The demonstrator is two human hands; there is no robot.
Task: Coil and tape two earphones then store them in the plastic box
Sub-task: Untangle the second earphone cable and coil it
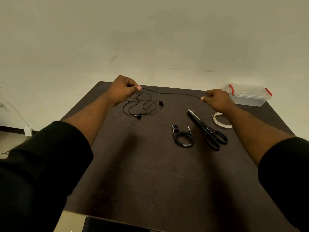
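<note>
A loose black earphone [172, 93] stretches across the far half of the dark table [150, 173]. My left hand [124, 88] pinches its cable at the far left, above the tangled loops and two earbuds lying on the table. My right hand [216, 98] pinches the other end of the same cable at the far right. A second black earphone [183, 137] lies coiled and bound near the table's middle. The clear plastic box [249, 95] with red latches stands closed at the far right corner.
Black scissors [207, 129] lie right of the coiled earphone, blades pointing away. A roll of white tape [221, 120] sits under my right forearm. A pale wall rises behind the table. The floor and a white cable show at the left.
</note>
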